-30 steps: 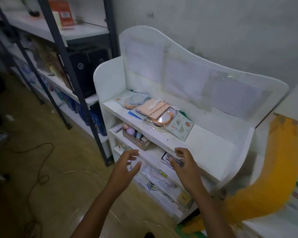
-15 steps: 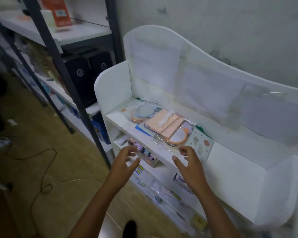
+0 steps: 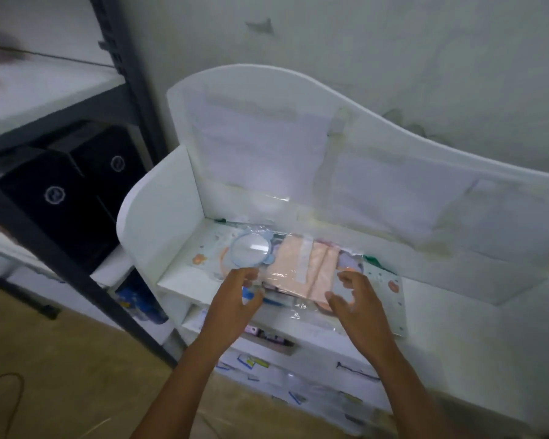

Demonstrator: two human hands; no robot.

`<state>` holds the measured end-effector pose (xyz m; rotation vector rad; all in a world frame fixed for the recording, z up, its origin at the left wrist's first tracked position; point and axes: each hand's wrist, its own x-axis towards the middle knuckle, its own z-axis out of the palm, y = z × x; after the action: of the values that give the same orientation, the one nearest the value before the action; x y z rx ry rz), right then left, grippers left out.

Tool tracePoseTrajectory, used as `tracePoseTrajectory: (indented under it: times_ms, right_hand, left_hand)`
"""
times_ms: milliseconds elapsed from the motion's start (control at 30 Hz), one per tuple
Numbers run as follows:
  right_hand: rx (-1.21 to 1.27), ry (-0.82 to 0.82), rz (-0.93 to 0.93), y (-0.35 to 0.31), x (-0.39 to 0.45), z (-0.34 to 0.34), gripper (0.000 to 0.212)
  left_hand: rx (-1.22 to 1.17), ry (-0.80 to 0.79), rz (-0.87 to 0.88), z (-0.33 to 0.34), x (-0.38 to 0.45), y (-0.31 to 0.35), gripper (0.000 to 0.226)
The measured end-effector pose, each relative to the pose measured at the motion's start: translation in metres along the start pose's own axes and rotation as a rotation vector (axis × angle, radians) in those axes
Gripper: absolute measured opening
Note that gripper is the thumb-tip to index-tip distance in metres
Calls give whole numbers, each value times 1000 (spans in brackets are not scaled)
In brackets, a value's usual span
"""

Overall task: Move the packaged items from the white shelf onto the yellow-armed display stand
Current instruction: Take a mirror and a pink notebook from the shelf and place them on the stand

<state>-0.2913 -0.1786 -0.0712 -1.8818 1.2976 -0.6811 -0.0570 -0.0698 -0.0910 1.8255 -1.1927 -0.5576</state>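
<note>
Both hands are closing in on a loose pile of slippery bagged goods at the front of the white shelf.

The packaged items (image 3: 298,267) are lying overlapped on the top tier of the white shelf (image 3: 152,226), and they are looking light, flat and floppy: thin clear bags that will likely slide over one another, so the safer hold is probably a pinch at the pile's two side edges, lifted level. A peach fabric pack is sitting in the middle, a round blue-rimmed piece (image 3: 251,248) at its 10 o'clock, and a pale dotted card (image 3: 390,289) at its 3 o'clock. The left hand (image 3: 235,299) is hovering at the pile's 8 o'clock and the right hand (image 3: 355,302) at its 4 o'clock, each with fingers curled but spread, holding nothing. At 9 o'clock from the shelf, black boxes (image 3: 64,198) are sitting in a dark metal rack (image 3: 130,77).
</note>
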Motion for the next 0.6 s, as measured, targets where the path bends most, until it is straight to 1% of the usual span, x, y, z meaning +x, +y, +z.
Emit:
tracePoseTrajectory:
  times_ms: [133,267,400,467,533,600]
  right_hand:
    - [-21,24,42,-4,4,13,36]
    - [-56,30,11,-4,20,26,38]
    - [-116,34,-29,-14,46,34,39]
    - [-124,44,-42,-19,58,35,38]
    - [-108,39,-31,-22,65,36,39]
    - [-91,29,-31,-23,71,36,39]
  left_hand:
    - [-13,-33,19,-8,22,-13,34]
    - [-7,2,-89,-17,52,-27,36]
    - [138,117,-154,-18,83,-38,36]
    - [235,91,-226,-15,94,-45,43]
    - [413,62,-225,-10,105,-54,52]
    - [496,86,-237,-8,114,-54,60]
